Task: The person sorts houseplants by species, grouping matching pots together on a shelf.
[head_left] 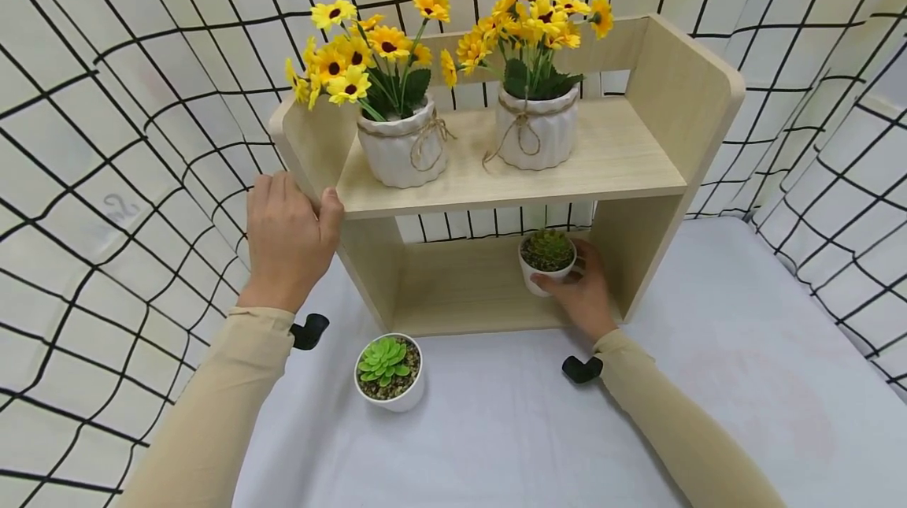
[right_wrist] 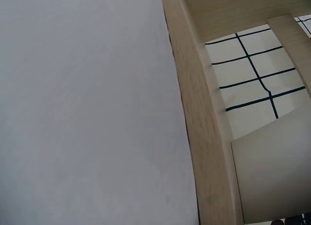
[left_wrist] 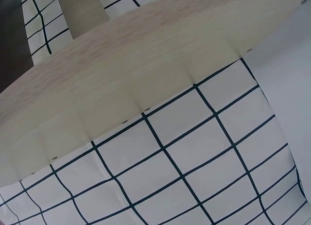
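Observation:
A pale wooden two-tier shelf [head_left: 453,287] stands on the white tabletop. My left hand [head_left: 290,236] grips its left side panel, thumb towards the inside. In the left wrist view the panel [left_wrist: 121,84] crosses the frame at a slant. Inside the lower compartment, near the right wall, my right hand [head_left: 584,291] holds a small white pot [head_left: 536,280] with a dark green spiky succulent [head_left: 549,249]. Whether that pot touches the board cannot be told. Neither wrist view shows the pot; the right one shows the shelf's front edge [right_wrist: 194,103].
Two white pots of yellow flowers, a left one [head_left: 405,147] and a right one [head_left: 536,134], stand on the upper tier. On the tabletop, in front of the shelf's left side, sits a white pot [head_left: 404,402] with a bright green succulent. Black wire grid [head_left: 177,98] surrounds the back and sides.

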The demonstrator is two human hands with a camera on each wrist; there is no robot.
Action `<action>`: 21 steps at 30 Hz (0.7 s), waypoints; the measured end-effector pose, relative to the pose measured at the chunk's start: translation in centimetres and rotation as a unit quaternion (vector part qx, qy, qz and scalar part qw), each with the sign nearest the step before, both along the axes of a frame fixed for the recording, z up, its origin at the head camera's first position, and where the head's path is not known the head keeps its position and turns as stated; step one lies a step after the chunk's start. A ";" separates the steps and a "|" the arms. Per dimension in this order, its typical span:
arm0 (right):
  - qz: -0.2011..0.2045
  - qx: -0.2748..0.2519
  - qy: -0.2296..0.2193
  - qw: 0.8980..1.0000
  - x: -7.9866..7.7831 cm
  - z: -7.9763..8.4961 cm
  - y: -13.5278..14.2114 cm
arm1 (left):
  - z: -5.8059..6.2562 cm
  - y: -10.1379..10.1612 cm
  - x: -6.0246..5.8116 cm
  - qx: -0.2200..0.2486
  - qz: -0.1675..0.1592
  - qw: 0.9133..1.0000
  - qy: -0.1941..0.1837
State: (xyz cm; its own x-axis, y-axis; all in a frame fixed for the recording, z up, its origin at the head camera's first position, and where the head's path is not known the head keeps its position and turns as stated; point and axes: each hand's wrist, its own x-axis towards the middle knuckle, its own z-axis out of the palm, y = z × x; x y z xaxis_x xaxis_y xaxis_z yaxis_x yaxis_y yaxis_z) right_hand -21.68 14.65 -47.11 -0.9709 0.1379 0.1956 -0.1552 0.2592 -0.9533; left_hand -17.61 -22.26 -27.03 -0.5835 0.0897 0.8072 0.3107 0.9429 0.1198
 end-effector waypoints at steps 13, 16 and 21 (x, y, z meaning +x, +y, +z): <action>-0.004 0.031 -0.029 0.999 2.8 0.1 0.6 | 0.0 0.0 0.0 0.003 -0.005 1.000 0.008; -0.020 0.035 -0.020 0.999 3.6 0.2 0.3 | 0.1 -0.1 0.0 0.002 -0.005 1.000 0.004; -0.043 0.035 -0.021 0.998 5.0 0.5 -0.3 | 0.0 -0.1 0.0 0.002 -0.005 1.000 -0.009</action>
State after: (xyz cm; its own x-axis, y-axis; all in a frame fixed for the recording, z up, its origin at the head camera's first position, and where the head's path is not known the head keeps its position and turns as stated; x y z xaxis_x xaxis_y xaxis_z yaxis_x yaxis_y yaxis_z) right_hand -16.66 14.34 -46.58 -0.9636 0.2090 0.1666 -0.0890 0.3367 -0.9374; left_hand -17.59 -22.40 -27.00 -0.5966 0.0921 0.7972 0.3177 0.9393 0.1292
